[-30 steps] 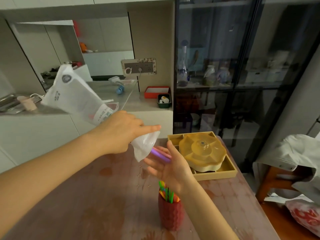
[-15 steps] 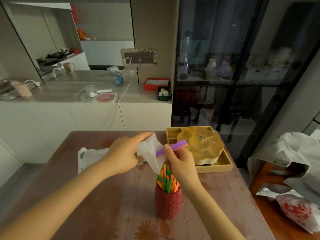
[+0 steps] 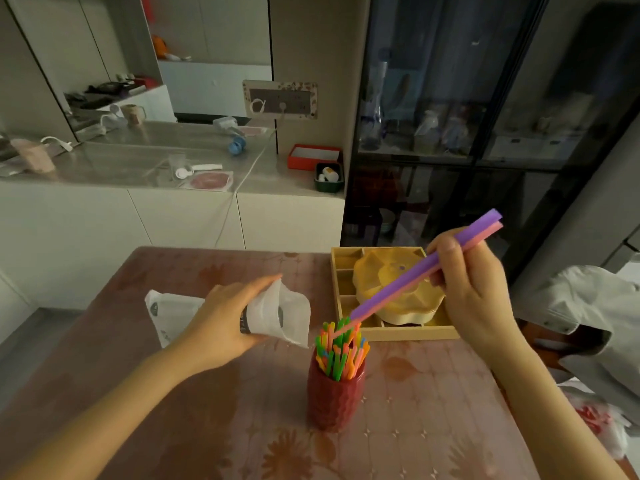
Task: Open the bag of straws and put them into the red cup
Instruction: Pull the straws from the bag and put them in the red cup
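Observation:
A red textured cup (image 3: 335,396) stands on the table, holding several coloured straws (image 3: 341,351) upright. My right hand (image 3: 472,292) pinches a purple straw and a pink straw (image 3: 415,271) together, slanted down to the left, their lower ends among the straws at the cup's mouth. The white plastic straw bag (image 3: 273,315) lies on the table left of the cup, its open mouth facing the cup. My left hand (image 3: 221,323) grips the bag around its middle.
A yellow wooden tray (image 3: 408,332) with a lidded yellow dish (image 3: 398,289) sits just behind the cup on the right. A grey garment (image 3: 588,317) hangs over a chair at the right. A white counter with small items runs behind the table.
My right hand has drawn two straws clear of the bag, risen to the right and tipped their lower ends into the cup. My left hand has lowered the bag onto the table.

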Tool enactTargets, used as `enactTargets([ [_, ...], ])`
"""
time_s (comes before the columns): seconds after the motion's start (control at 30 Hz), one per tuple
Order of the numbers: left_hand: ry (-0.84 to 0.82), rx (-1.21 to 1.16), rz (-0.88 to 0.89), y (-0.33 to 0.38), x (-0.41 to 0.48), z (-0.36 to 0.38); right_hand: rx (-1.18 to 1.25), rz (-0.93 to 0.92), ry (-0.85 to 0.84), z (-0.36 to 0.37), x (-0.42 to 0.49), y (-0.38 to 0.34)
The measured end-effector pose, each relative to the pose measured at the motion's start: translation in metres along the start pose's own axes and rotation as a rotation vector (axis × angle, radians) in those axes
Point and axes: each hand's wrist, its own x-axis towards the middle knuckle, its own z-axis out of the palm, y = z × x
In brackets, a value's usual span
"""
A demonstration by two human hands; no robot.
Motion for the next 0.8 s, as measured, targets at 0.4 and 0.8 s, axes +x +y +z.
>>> enactTargets([
  [0.4,0.018,0.018,0.026,-0.008,-0.013,0.006,-0.305,-0.26,-0.405,0.034,-0.007,0.021],
  [0.8,-0.033,-0.205,0.043,-0.014,-0.012,0.02,-0.31,-0.017,-0.505,0.066,-0.025,0.047],
])
